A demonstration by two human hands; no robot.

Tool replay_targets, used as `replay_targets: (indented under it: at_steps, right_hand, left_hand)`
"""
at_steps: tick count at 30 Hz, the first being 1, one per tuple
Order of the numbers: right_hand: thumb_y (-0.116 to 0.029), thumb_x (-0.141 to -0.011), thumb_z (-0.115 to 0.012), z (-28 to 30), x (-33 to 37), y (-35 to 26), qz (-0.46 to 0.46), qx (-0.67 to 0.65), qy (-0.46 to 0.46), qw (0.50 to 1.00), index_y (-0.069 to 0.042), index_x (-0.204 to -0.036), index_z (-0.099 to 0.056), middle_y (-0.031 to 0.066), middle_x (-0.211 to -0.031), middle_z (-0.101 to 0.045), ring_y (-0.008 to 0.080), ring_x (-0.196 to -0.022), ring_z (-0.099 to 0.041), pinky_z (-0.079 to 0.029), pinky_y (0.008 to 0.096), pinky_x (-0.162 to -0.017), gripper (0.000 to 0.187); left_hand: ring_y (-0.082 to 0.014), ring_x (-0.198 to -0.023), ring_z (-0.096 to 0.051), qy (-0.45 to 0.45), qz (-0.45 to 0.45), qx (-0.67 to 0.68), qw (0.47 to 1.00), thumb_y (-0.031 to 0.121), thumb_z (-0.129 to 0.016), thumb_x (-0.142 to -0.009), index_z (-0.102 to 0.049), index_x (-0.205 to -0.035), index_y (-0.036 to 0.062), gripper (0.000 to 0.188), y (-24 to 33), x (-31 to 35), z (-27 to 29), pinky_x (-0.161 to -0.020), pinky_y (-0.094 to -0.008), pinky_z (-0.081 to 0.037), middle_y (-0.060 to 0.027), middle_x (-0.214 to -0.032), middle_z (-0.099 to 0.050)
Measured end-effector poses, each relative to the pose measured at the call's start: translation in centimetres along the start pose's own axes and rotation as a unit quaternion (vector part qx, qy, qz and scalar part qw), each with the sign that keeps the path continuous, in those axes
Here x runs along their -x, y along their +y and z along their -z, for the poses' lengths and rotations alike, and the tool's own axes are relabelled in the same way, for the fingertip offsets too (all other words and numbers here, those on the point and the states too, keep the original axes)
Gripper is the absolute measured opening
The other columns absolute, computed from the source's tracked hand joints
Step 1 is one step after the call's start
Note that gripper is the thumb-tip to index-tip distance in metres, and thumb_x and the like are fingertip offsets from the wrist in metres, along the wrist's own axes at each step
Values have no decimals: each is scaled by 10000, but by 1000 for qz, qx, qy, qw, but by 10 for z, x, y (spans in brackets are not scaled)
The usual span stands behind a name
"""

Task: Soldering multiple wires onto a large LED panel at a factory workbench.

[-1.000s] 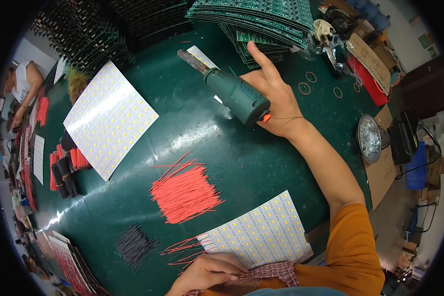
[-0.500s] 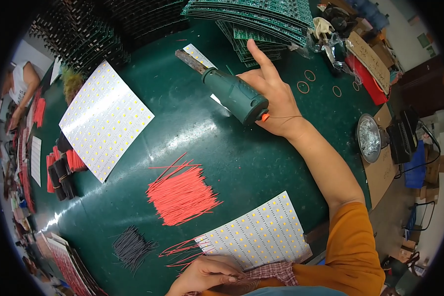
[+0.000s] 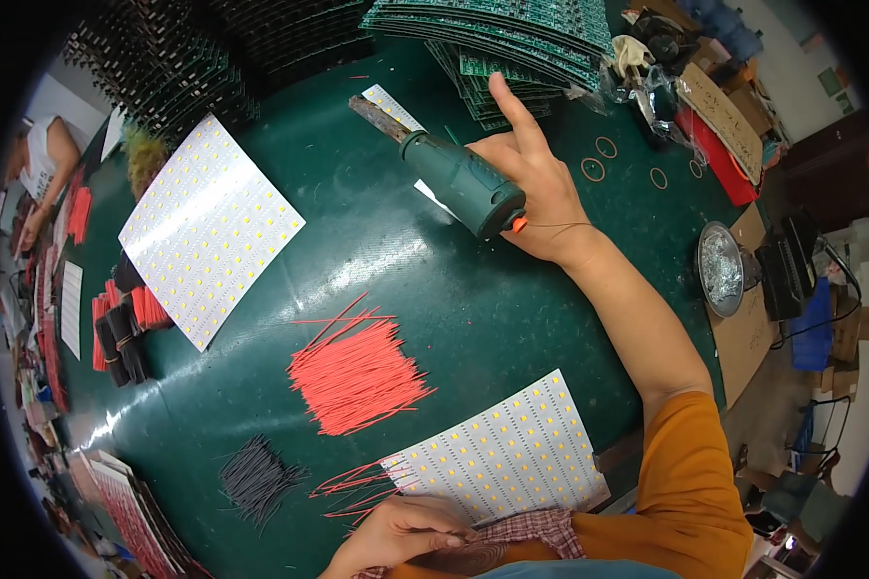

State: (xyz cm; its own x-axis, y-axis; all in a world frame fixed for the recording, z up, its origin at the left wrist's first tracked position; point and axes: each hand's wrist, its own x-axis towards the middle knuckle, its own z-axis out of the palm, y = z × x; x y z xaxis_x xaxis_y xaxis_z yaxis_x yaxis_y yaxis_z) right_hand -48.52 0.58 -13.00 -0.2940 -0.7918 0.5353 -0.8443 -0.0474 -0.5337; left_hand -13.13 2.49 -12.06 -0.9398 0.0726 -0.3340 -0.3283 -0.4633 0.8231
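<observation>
In my right hand [image 3: 541, 198] is a dark green cylindrical tool [image 3: 462, 185] with a flat, rusty-brown metal end and an orange piece at its back. One finger points up past the tool; those behind it are mostly hidden. A thin cord lies across the wrist. My left hand [image 3: 407, 533] is closed at the near edge; what its fingers hold, if anything, I cannot make out. Beside it lies a white LED panel [image 3: 502, 449] with yellow chips, and red wires [image 3: 357, 485] stick out from its left edge. Beyond are piles of red wires [image 3: 357, 379] and black wires [image 3: 259, 481].
Another LED panel [image 3: 212, 232] lies at the left, above bundled wires [image 3: 121, 338]. Stacked green circuit boards [image 3: 492, 39] stand at the back. Rubber bands [image 3: 592, 170] and a metal bowl [image 3: 720, 270] are on the right. Another person [image 3: 48, 164] is at the far left.
My right hand and the tool have shifted only very slightly. The left hand stays beside the near LED panel, and the piles look the same.
</observation>
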Motion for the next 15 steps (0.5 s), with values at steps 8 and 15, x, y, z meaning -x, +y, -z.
replay_targets:
  at_steps: [8, 15]
  right_hand:
    - [-28, -692, -652, 0, -11, -34, 100, 69, 23, 992, -22, -1086, -588, 204, -1417, -306, 320, -1238, -420, -432, 360, -930, 399]
    - [-45, -831, -571, 53, -3, -102, -7, -34, 14, 999, 21, -1140, -521, 90, -915, -600, 153, -813, -572, -437, 255, -776, 320]
  left_hand:
    - [-129, -752, -583, 25, -41, -75, 996, 80, -655, -806, -667, -901, -7, 129, -17, 11, 1, -695, -278, -458, -58, -791, -641]
    - [-32, -643, -527, 18, -47, 74, 996, 104, -624, -834, -654, -878, 3, 114, -15, 17, -13, -577, -177, -401, -21, -807, -666]
